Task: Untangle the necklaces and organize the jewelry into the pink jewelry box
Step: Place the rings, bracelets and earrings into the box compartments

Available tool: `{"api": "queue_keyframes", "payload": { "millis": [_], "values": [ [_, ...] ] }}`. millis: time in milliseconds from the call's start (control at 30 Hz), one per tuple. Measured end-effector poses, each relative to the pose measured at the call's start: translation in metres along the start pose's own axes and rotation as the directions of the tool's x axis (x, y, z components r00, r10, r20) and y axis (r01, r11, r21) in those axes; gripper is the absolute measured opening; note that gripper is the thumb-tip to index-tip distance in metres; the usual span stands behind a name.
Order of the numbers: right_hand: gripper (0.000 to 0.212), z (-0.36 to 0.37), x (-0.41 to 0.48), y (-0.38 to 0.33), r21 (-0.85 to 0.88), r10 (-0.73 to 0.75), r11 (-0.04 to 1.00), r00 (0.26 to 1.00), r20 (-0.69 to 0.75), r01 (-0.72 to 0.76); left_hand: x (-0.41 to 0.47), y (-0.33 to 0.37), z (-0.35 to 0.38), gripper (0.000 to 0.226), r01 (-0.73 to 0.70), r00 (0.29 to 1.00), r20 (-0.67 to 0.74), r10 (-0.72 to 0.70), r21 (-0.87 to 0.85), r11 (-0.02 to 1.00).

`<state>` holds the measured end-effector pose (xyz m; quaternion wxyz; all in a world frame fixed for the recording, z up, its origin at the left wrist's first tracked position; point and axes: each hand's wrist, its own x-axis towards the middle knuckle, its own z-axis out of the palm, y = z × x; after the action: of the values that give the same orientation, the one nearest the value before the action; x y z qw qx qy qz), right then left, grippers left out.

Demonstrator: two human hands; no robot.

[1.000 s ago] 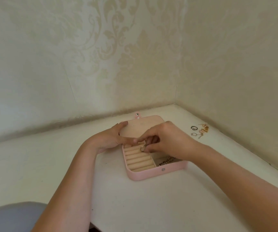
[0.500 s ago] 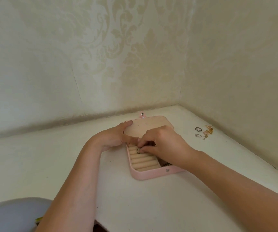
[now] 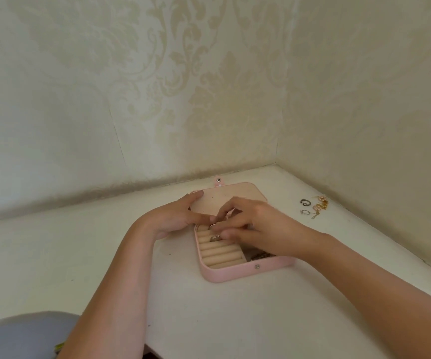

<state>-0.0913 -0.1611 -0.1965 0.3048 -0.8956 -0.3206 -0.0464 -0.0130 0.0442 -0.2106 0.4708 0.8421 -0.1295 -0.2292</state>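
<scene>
The pink jewelry box point(image 3: 235, 274) lies open on the white table, its lid point(image 3: 224, 195) flat behind it. Beige ring rolls point(image 3: 219, 255) fill its left part. A ring point(image 3: 215, 238) sits in a slot between the rolls. My right hand point(image 3: 256, 226) hovers over the rolls and pinches a second ring point(image 3: 213, 225) at its fingertips. With straight fingers, my left hand point(image 3: 178, 216) rests on the box's left edge and lid. A dark chain point(image 3: 259, 255) shows in the right compartment, mostly hidden by my right wrist.
Loose jewelry lies near the right wall: a dark ring point(image 3: 305, 202), a silver ring point(image 3: 305, 211) and a tangled gold chain point(image 3: 319, 206). Patterned walls meet in a corner behind the box. The table's front edge runs at lower left, above grey cloth point(image 3: 22, 335).
My right hand has lifted off the rolls, leaving one ring seated in a slot. It now holds another ring just above the rolls. My left hand has stayed on the box.
</scene>
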Motion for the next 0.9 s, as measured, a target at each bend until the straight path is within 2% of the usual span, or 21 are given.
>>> {"api": "queue_keyframes", "payload": {
  "millis": [100,167,267,333,433,500,700,833,900],
  "values": [
    [0.018,-0.028,-0.002,0.021,0.121,0.124,0.988,0.952,-0.279,-0.093,0.0,0.001,0.0,0.123,0.009,1.0,0.01,-0.009,-0.012,1.0],
    [0.016,-0.05,-0.01,0.045,0.059,0.253,0.967,0.885,-0.39,-0.25,0.001,0.001,0.0,0.117,0.011,1.0,0.009,-0.011,-0.031,0.999],
    [0.016,-0.07,-0.026,0.083,-0.045,0.455,0.856,0.791,-0.409,-0.515,0.0,0.002,0.0,0.115,0.016,1.0,-0.007,-0.017,-0.04,0.999],
    [0.022,-0.074,-0.032,0.096,-0.098,0.527,0.793,0.757,-0.386,-0.601,0.0,0.002,0.001,0.116,0.019,1.0,-0.018,-0.02,-0.04,0.999],
    [0.03,-0.074,-0.035,0.102,-0.093,0.576,0.765,0.741,-0.344,-0.637,0.001,0.003,0.001,0.114,0.018,0.999,-0.031,-0.019,-0.029,0.999],
    [0.024,-0.072,-0.035,0.104,-0.086,0.582,0.764,0.741,-0.336,-0.639,0.001,0.003,0.001,0.113,0.016,0.999,-0.033,-0.017,-0.022,1.0],
    [0.015,-0.067,-0.029,0.107,-0.173,0.587,0.727,0.732,-0.346,-0.665,-0.001,0.002,0.001,0.107,0.017,0.999,-0.038,-0.018,-0.026,1.0],
    [0.016,-0.066,-0.024,0.106,-0.307,0.562,0.678,0.74,-0.37,-0.668,0.0,0.003,0.002,0.096,0.023,0.999,-0.037,-0.024,-0.036,0.999],
    [0.019,-0.065,-0.023,0.106,-0.304,0.556,0.671,0.73,-0.396,-0.676,0.0,0.003,0.002,0.102,0.025,0.999,-0.036,-0.026,-0.025,0.999]
  ]
}}
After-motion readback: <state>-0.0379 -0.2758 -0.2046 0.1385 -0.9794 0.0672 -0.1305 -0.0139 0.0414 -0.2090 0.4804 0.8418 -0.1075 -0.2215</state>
